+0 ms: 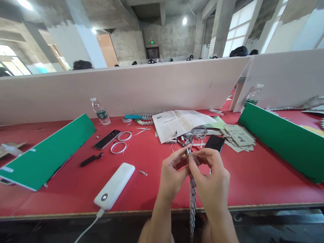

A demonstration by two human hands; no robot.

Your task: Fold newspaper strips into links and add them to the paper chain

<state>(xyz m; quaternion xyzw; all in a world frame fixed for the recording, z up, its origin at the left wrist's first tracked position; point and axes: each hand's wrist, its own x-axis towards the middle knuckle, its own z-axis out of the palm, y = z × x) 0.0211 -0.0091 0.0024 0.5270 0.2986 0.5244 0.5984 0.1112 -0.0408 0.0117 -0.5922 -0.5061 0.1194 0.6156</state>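
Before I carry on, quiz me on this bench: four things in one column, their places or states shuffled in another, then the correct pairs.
Things
1. woven strip
2. white power bank
3. newspaper sheet
4. left water bottle

Places and states
A. spread partly over paper scraps
B. near the far end of the left green board
C. pinched by the left hand and right hand, trailing below the edge of the red table
D. joined to a white cable

Pairs: 1-C, 2-D, 3-A, 4-B
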